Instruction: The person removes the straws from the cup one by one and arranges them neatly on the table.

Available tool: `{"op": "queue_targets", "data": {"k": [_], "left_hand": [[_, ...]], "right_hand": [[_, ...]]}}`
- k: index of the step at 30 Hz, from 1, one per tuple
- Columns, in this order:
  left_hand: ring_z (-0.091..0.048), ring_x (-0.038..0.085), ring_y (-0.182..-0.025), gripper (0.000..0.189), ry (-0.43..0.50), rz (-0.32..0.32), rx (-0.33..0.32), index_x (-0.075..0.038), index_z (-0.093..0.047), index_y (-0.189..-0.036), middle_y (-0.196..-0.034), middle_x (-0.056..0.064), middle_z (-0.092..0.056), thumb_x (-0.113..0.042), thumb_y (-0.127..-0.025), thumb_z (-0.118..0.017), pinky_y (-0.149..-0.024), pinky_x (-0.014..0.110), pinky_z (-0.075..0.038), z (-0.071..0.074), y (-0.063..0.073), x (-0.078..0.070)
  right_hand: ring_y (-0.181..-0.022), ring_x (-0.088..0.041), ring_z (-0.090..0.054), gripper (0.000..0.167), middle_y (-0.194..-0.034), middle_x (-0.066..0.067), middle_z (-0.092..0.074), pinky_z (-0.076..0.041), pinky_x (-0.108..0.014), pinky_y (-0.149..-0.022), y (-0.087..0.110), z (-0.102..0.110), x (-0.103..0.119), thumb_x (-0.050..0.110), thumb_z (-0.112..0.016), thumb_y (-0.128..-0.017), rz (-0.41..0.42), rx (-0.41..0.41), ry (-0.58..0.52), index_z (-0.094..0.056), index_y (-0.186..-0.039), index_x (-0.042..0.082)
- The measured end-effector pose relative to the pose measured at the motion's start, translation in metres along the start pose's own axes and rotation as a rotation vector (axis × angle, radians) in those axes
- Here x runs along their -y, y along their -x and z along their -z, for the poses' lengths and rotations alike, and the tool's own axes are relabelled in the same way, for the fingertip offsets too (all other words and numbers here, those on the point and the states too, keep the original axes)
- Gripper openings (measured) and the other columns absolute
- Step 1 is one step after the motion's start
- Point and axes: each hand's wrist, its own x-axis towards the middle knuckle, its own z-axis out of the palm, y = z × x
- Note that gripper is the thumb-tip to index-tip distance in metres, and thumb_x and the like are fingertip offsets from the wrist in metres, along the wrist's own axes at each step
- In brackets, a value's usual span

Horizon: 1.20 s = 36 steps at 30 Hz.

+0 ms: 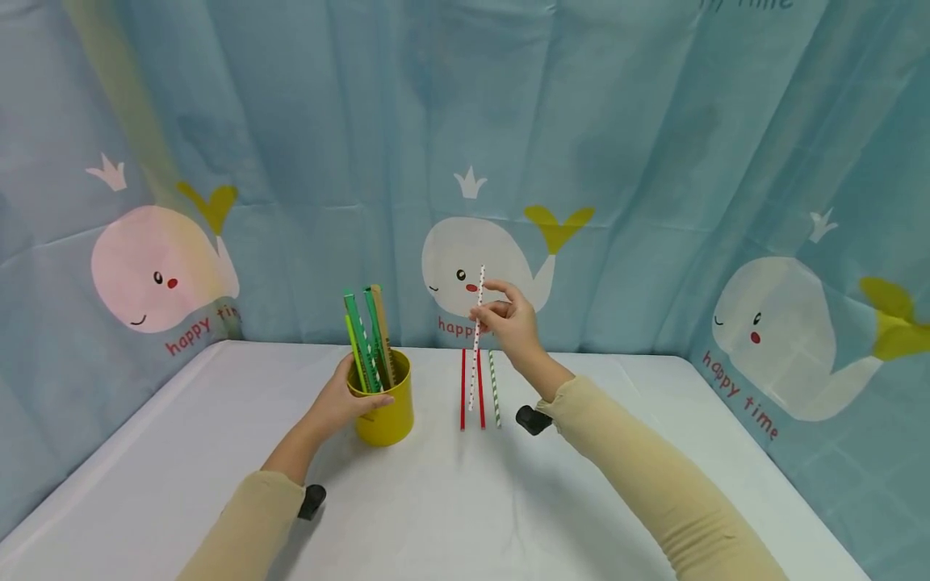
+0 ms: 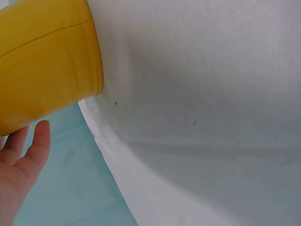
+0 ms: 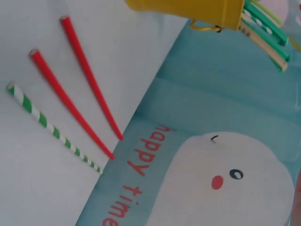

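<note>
In the head view my left hand [image 1: 340,410] grips the left side of a yellow bucket [image 1: 387,421], its thumb lying along the front near the rim. Green, striped and tan paper straws [image 1: 380,327] stick up out of the bucket. My right hand [image 1: 513,324] pinches a white straw with red dots [image 1: 475,347] between thumb and fingers, holding it nearly upright above the table. Below it lie two red straws [image 3: 75,103] and a green-and-white striped straw [image 3: 47,123], side by side. The right wrist view does not show the held straw.
A white-covered table [image 1: 436,516] bears the bucket and the loose straws. Behind it hangs a blue curtain [image 1: 312,161] printed with whales, which meets the table's back edge and both sides. The bucket's wire handle [image 3: 202,27] shows in the right wrist view.
</note>
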Motion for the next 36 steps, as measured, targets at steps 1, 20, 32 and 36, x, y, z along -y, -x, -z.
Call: {"op": "queue_targets", "data": {"k": [1, 20, 32, 36], "left_hand": [[-0.038, 0.042, -0.129, 0.101, 0.001, -0.002, -0.001, -0.007, -0.009, -0.152, -0.147, 0.023, -0.031, -0.034, -0.084, -0.078, -0.107, 0.059, -0.031, 0.0, 0.0, 0.0], [-0.039, 0.041, -0.129, 0.101, 0.03, -0.008, -0.007, -0.008, -0.009, -0.153, -0.147, 0.023, -0.032, -0.034, -0.084, -0.078, -0.106, 0.059, -0.032, -0.001, 0.0, 0.003], [-0.039, 0.041, -0.128, 0.101, 0.027, -0.002, -0.012, -0.009, -0.01, -0.152, -0.146, 0.022, -0.033, -0.037, -0.083, -0.078, -0.106, 0.058, -0.033, -0.002, -0.002, 0.009], [-0.039, 0.041, -0.129, 0.101, 0.033, 0.001, -0.011, -0.01, -0.009, -0.152, -0.146, 0.022, -0.033, -0.037, -0.083, -0.078, -0.106, 0.058, -0.033, -0.002, -0.002, 0.008]], "right_hand": [[-0.066, -0.011, -0.061, 0.038, -0.076, 0.003, -0.068, -0.052, -0.021, -0.063, 0.001, 0.002, -0.001, -0.005, -0.065, -0.09, 0.004, -0.004, 0.001, -0.055, -0.126, -0.006], [-0.091, -0.023, -0.053, 0.051, -0.104, -0.019, -0.057, -0.048, -0.029, -0.076, 0.004, 0.057, -0.033, 0.002, -0.068, -0.09, -0.04, 0.248, 0.361, -0.049, -0.137, -0.003], [-0.102, -0.028, -0.052, 0.057, -0.116, -0.018, -0.052, -0.048, -0.036, -0.082, 0.006, 0.081, -0.061, 0.006, -0.068, -0.091, -0.154, 0.332, 0.44, -0.045, -0.142, 0.001], [-0.099, -0.028, -0.053, 0.057, -0.112, -0.017, -0.053, -0.049, -0.034, -0.079, 0.006, 0.087, -0.075, 0.003, -0.068, -0.09, -0.2, 0.357, 0.43, -0.043, -0.142, -0.002]]}}
